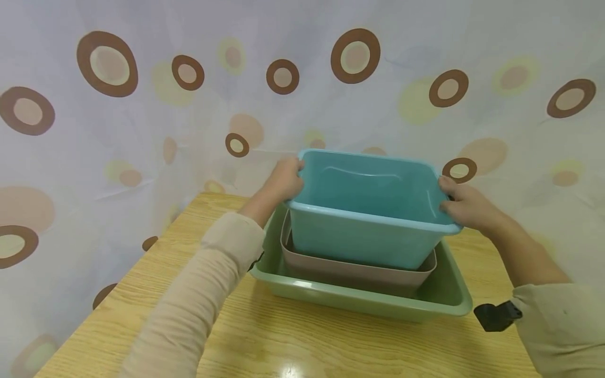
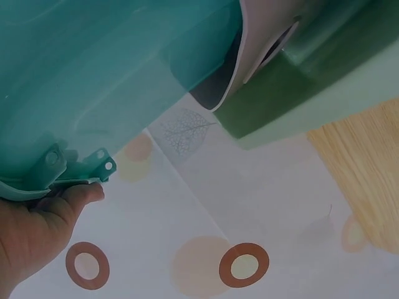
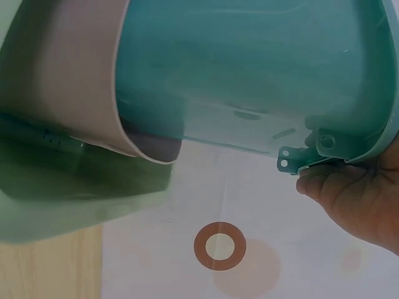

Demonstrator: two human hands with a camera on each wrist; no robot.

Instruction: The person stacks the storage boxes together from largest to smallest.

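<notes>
A blue plastic storage bin (image 1: pixel 359 236) is held up by its two short ends, its lower part inside a pinkish-beige bin (image 1: pixel 350 268). That beige bin sits within a larger green bin (image 1: pixel 331 300) on the table. My left hand (image 1: pixel 286 179) grips the blue bin's left rim, and in the left wrist view its fingers curl under the rim beside small tabs with holes (image 2: pixel 100 165). At the opposite end my right hand (image 1: pixel 465 203) grips the right rim, next to similar tabs (image 3: pixel 290 161) in the right wrist view. The blue bin's inside shows bare walls.
The bins stand on a wood-grain table (image 1: pixel 250 341), whose left edge slants away toward the back. Behind and to the left hangs a pale curtain (image 1: pixel 302 121) printed with brown rings and dots. A black strap piece (image 1: pixel 497 316) sticks out by the right sleeve.
</notes>
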